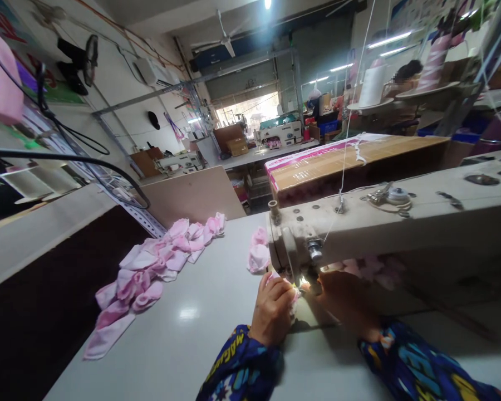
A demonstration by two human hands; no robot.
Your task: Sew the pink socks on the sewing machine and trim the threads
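Observation:
A sewing machine (pixel 392 217) stands on the right, its small lamp lighting the needle area. My left hand (pixel 273 309) is just left of the needle, fingers curled over a small piece of pink fabric (pixel 294 303), most of which is hidden under the hand. On the other side of the needle, my right hand (pixel 346 298) reaches in under the machine's arm. Its fingertips are blurred and in shadow close to the presser foot, so what they hold cannot be made out. Another pink fabric piece (pixel 259 253) lies behind the machine head.
A long heap of pink fabric pieces (pixel 150 262) lies on the left of the white tabletop (pixel 183 351). More pink cloth (pixel 371 267) is behind the machine's arm. A large cardboard box (pixel 317 164) stands beyond it. Thread runs down from a white cone (pixel 372 86).

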